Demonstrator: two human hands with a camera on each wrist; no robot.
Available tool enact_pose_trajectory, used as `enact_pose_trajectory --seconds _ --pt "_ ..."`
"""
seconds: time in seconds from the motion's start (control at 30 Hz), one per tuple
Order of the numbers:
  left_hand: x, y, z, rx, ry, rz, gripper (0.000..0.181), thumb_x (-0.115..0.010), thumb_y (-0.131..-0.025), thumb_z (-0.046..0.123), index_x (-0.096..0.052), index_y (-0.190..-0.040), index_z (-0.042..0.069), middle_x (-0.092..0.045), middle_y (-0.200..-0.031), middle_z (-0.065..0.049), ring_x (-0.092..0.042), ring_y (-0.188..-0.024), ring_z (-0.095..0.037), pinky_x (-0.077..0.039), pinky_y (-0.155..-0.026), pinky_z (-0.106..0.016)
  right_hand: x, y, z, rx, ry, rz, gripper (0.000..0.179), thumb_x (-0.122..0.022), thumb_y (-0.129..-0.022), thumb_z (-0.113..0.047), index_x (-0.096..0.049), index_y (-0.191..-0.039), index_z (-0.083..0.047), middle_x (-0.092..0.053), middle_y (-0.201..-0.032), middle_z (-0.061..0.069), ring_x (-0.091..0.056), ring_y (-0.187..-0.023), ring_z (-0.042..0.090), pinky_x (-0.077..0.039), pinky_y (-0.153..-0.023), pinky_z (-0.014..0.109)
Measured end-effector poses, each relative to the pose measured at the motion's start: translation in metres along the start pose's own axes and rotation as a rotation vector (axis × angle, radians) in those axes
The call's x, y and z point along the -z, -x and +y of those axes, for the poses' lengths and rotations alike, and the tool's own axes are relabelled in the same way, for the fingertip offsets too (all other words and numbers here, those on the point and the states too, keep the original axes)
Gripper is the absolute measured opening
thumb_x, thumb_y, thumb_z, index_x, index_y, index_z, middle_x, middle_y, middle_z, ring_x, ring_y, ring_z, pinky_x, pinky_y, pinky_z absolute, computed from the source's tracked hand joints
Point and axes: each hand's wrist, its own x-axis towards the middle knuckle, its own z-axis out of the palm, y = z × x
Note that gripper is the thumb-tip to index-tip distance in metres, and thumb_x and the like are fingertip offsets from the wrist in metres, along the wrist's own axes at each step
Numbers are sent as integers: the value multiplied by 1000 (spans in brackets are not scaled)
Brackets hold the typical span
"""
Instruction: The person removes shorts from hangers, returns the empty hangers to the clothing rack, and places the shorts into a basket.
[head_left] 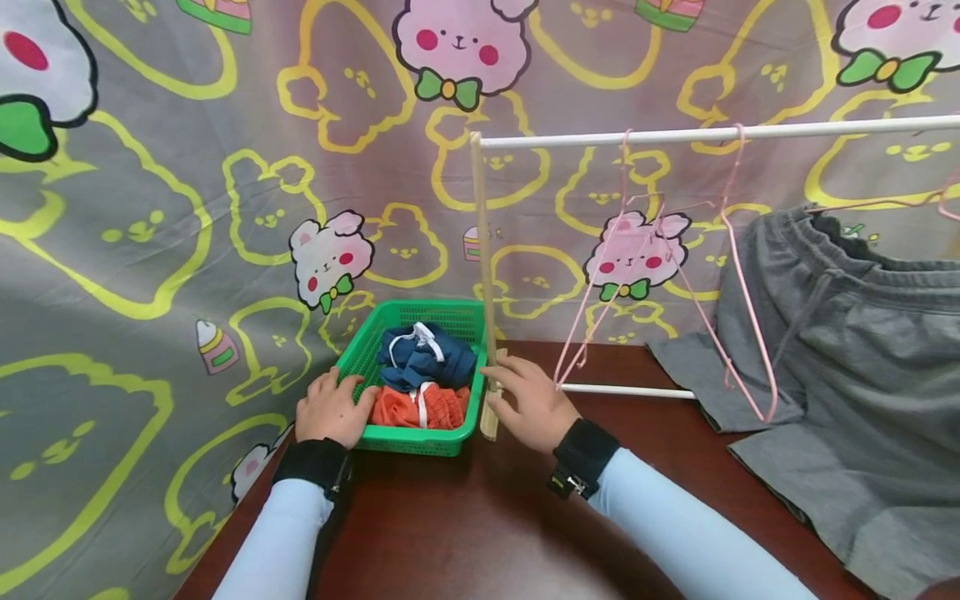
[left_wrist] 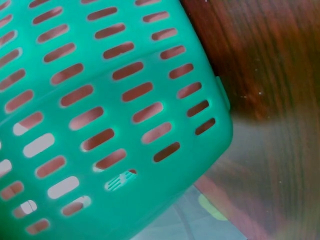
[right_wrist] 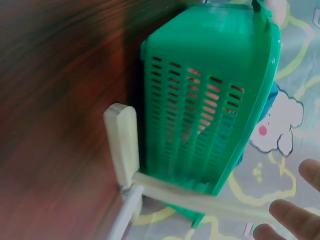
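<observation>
Sleeve [head_left: 273, 542], left grip [head_left: 330, 410] at basket edge [head_left: 408, 436]

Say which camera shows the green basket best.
Head: the green basket shows from above, blue garment and orange garment inside. Left wrist: only a slotted part, close up; right wrist: an outer side, partly crossed by a wooden post.

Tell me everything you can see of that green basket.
The green basket looks like plastic, with slotted walls and a smooth rim. It stands upright on the brown table, close beside a wooden post, holding blue clothing and orange clothing. The left hand rests on its rim; the right hand is near the opposite side.
</observation>
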Motion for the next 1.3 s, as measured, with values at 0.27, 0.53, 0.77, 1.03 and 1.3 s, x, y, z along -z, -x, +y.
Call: enact_pose_trajectory --seconds 0.27,0.53,0.77,1.03,1.3 --pt "2 1 0 2 -2 -1 59 -46 -104 47 -53 -143 4 -28 -158 -30 -22 -142 -49 -23 -108 -71 8 32 21 -101 8 10 47 -65 -98 -26 -58 -143 -13 -51 -147 16 -46 -135 36 -40 -108 54" --pt "4 1 -2 -6 16 2 57 -47 -104 45 -53 -143 3 -28 -157 -31 -22 -143 -50 -21 -109 -71 28 62 42 -202 -37 33 47 -65 -100 -25 -56 -145 -14 -48 -149 17 -45 -136 38 -39 -107 59" --pt "4 2 -1 -10 29 -3 58 -47 -104 45 -51 -144 3 -29 -156 -32 -23 -143 -50 -21 -110 -71 48 89 62 -272 -27 75 47 -62 -102 -23 -53 -147 -13 -46 -149 20 -46 -134 42 -40 -103 63" --pt "5 2 -3 -15 33 -11 58 -49 -104 43 -49 -145 2 -29 -156 -33 -23 -142 -51 -22 -109 -72 63 114 79 -312 21 122 48 -63 -101 -19 -53 -146 -6 -46 -147 25 -45 -134 45 -40 -102 65" --pt "7 -2 -3 -38 23 -41 62 -48 -103 46 -47 -146 1 -28 -155 -35 -23 -141 -53 -23 -107 -73 82 131 91 -328 47 130 48 -63 -101 -19 -53 -145 -4 -45 -147 27 -44 -133 47 -38 -101 67"
